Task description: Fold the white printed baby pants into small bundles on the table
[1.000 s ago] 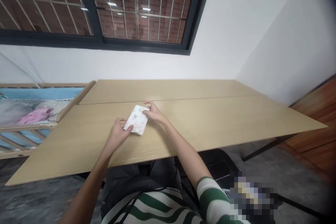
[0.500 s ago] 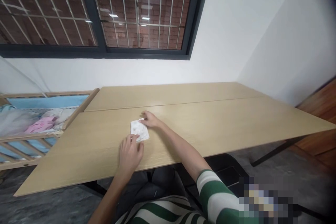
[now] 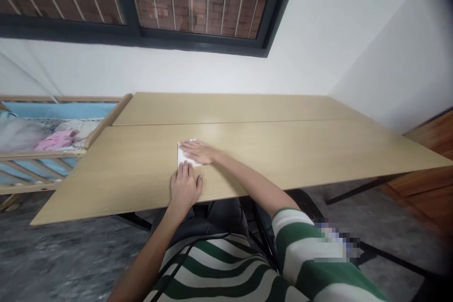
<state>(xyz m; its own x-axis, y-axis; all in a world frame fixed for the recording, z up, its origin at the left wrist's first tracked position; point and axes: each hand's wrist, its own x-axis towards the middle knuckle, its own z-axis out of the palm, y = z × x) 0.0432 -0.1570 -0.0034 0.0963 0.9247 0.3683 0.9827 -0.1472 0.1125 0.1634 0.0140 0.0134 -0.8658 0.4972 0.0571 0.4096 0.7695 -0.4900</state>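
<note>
A small white folded cloth (image 3: 181,155) with a faint pattern lies flat on the pale wooden table (image 3: 283,151). My right hand (image 3: 200,152) rests palm down over it, fingers stretched to the left, hiding much of its middle and right side. At the cloth's near edge, my left hand (image 3: 185,186) lies on the table with its fingertips on the cloth. Neither hand grips anything.
To the left stands a wooden crib (image 3: 46,155) holding bedding and a pink cloth (image 3: 56,140). A white wall and a barred window (image 3: 198,9) are behind the table. Wooden furniture (image 3: 428,165) stands at the far right.
My right hand has gone from pinching the cloth's far corner to lying flat across it. The left fingers have straightened at the near edge. The whole view has tilted downward.
</note>
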